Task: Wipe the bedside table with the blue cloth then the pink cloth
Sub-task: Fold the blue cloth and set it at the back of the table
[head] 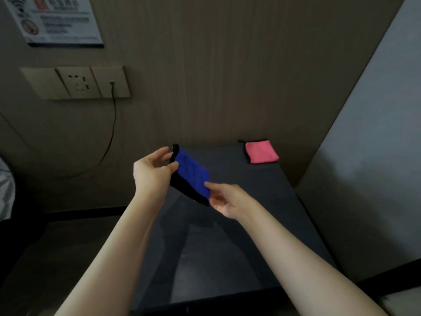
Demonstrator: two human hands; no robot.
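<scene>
A folded blue cloth (pixel 193 172) with a black edge is held in the air above the dark grey bedside table (pixel 239 236). My left hand (pixel 152 172) pinches its far left corner between thumb and fingers. My right hand (pixel 224 198) pinches its near right corner. The cloth is tilted and does not touch the table top. A folded pink cloth (pixel 262 152) with a black edge lies flat at the table's far right corner, apart from both hands.
A wood-grain wall stands behind the table, with a socket panel (pixel 76 82) at the left and a black cable (pixel 111 124) hanging from it. A notice card (pixel 54 19) hangs at the upper left. A pale panel (pixel 373 156) borders the table's right side.
</scene>
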